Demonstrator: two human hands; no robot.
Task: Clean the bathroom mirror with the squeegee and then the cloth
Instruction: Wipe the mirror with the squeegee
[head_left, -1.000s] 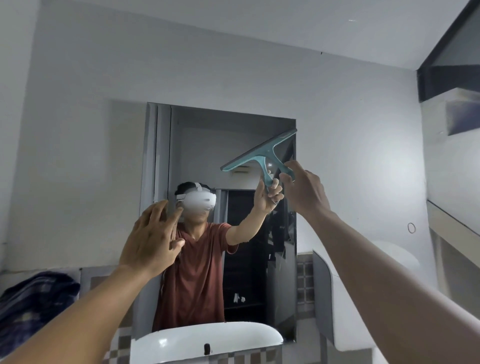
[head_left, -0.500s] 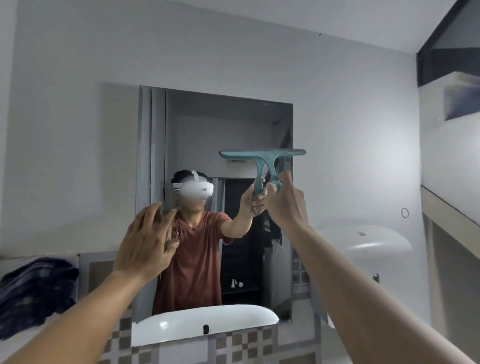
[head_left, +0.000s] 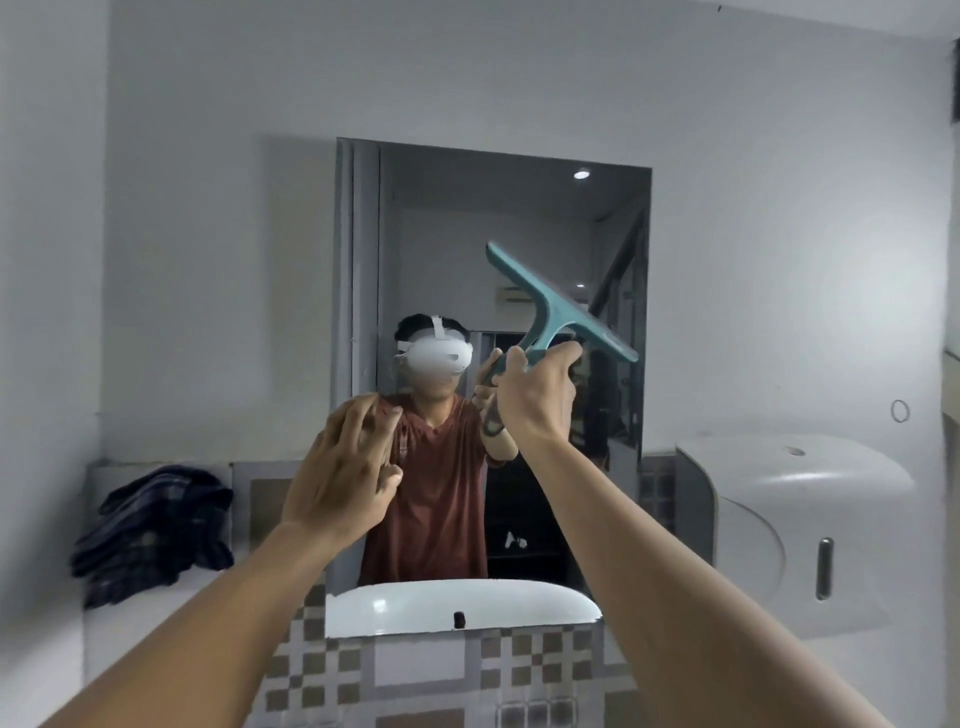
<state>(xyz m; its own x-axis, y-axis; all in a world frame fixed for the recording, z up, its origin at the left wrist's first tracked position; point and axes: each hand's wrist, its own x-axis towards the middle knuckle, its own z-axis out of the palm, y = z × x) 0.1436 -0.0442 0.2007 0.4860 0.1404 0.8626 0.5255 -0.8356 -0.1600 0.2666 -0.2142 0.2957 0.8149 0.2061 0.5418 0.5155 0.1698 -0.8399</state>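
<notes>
1. Grey bathroom wall carries the frameless rectangular mirror (head_left: 493, 364).
2. Teal plastic squeegee (head_left: 558, 306) — tilted near its right edge, clasped by the right hand (head_left: 537, 400).
3. Left hand (head_left: 343, 467) loose, empty.
4. Squeegee stage underway, I judge — dark checked cloth (head_left: 150, 530) waits on the ledge's left end.

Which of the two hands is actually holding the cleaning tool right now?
The right hand, closed around the handle of the teal plastic squeegee in front of the mirror. The left hand is empty, fingers spread.
</notes>
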